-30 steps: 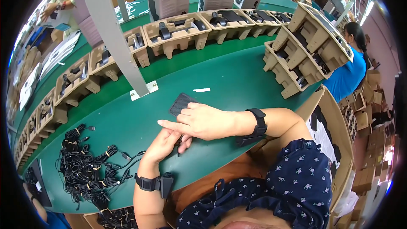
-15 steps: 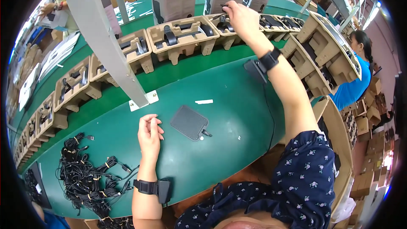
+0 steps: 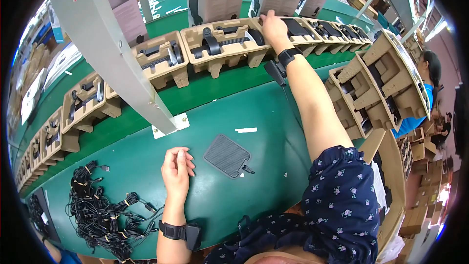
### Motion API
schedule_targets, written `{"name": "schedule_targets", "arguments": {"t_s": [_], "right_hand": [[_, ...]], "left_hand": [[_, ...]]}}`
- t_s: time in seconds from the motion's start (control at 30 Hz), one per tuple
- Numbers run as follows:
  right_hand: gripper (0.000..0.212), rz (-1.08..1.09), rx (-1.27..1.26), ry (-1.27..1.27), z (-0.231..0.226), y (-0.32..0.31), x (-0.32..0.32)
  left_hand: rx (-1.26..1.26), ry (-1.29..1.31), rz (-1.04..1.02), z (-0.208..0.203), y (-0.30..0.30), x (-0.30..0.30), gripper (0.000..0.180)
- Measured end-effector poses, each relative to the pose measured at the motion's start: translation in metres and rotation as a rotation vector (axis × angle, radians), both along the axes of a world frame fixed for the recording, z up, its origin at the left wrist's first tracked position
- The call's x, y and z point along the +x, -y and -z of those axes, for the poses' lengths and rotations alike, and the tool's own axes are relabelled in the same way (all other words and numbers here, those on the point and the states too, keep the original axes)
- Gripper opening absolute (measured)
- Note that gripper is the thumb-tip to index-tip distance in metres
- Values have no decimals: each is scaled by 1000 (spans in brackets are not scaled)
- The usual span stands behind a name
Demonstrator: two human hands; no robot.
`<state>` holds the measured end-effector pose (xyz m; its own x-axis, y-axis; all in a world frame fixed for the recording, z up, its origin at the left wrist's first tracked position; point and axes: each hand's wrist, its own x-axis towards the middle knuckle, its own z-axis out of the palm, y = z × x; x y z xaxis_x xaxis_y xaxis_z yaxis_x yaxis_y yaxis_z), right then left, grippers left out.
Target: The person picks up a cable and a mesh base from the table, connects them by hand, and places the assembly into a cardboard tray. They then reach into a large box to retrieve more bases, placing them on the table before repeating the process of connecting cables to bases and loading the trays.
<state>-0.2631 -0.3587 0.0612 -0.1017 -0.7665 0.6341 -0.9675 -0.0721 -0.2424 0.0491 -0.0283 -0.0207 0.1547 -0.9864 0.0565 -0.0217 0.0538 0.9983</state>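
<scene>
My right hand reaches to the row of trays, fingers curled down at the left end of a brown moulded pulp tray. What its fingertips grip, if anything, is hidden. Inside that tray lies a flat black part. My left hand rests above the green table, its fingers loosely bent and slightly apart, holding nothing visible. To its right a dark grey textured pad with a short black connector lies flat on the table.
Bundled black cables pile up at the left. A grey metal post stands on the table. Further pulp trays line a raised ledge before printed boxes. Stacked trays and an open carton stand right, near another person.
My right hand has lowered from above the tray to its left end; the small dark piece at its fingertips no longer shows. My left hand stays near the pad. The view has shifted slightly.
</scene>
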Motion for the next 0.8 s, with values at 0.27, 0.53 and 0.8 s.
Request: {"name": "schedule_targets", "arguments": {"t_s": [0.27,0.53,0.8], "right_hand": [[27,6,74,-607,-6,-14,-7],[25,86,169,-179,-1,7,-23],[30,59,-138,-754,1,-38,-28]], "left_hand": [[24,26,-21,-2,-7,6,15],[24,62,3,-3,-7,3,18],[10,38,5,-4,-2,4,14]]}}
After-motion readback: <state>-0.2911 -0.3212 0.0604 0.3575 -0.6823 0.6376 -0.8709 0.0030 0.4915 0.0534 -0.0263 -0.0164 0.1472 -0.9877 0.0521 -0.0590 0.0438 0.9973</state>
